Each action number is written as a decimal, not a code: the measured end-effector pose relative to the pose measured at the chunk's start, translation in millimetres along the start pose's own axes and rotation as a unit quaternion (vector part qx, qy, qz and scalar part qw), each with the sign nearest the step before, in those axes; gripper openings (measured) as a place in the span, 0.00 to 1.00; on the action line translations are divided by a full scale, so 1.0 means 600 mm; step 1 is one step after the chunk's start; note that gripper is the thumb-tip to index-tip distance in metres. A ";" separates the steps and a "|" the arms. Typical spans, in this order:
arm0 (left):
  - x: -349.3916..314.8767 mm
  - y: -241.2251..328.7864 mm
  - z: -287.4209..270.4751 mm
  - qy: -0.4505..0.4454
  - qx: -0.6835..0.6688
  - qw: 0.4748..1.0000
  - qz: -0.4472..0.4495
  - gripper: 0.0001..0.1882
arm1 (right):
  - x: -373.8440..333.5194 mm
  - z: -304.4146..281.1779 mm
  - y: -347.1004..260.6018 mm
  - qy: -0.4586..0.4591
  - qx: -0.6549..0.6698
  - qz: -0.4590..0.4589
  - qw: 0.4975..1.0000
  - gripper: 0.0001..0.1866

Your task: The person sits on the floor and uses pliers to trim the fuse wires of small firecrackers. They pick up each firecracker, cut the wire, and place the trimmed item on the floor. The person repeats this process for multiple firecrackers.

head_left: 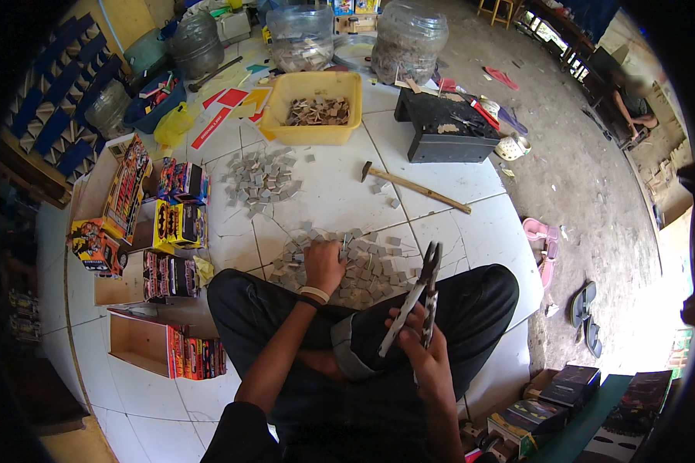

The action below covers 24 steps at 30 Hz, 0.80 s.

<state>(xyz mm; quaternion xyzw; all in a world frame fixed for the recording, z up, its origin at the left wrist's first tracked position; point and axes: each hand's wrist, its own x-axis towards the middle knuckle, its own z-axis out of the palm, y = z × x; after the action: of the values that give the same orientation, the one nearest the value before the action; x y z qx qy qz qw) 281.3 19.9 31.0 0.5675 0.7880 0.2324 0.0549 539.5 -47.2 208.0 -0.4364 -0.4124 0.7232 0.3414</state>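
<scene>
My left hand [324, 266] reaches down into the nearer heap of small grey square pieces [372, 279] on the white tiles. Its fingers curl together at the heap; what they hold, if anything, is hidden. In my right hand [428, 355] is a pair of metal pliers [404, 318], held upright over my right leg with the jaws pointing away from me. The long silver handles run down into my fingers. A second heap of grey pieces [261, 181] lies farther off. To its right rests a hammer [417, 187] with a wooden handle, a few loose pieces beside its head.
Beyond the heaps stands a yellow tub [310, 136] part-filled with pieces, beside a low black stool [448, 127]. Open boxes of colourful packets [143, 343] line the left. Books [571, 386] lie at lower right, sandals [583, 305] on the floor. Another person [633, 108] sits far right.
</scene>
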 end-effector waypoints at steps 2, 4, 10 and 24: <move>-0.001 0.006 -0.003 0.006 0.015 1.000 0.011 0.14 | -0.023 -0.006 0.007 0.002 -0.017 0.024 1.000 0.33; -0.001 0.010 -0.004 0.008 0.020 1.000 0.016 0.14 | -0.043 -0.012 0.011 0.001 -0.006 0.031 0.999 0.34; 0.005 0.000 -0.005 0.006 -0.049 0.999 0.008 0.11 | -0.097 -0.036 -0.012 0.041 -0.032 0.014 0.999 0.35; -0.086 0.098 -0.219 0.068 -0.426 0.902 -0.020 0.10 | -0.091 -0.028 -0.013 -0.014 -0.189 0.025 0.981 0.32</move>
<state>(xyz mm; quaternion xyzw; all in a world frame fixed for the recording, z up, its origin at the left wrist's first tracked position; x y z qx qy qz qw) 304.1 -52.7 163.7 0.4572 0.6265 0.5829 0.2422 577.0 -85.7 229.4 -0.4929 -0.5356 0.6465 0.2284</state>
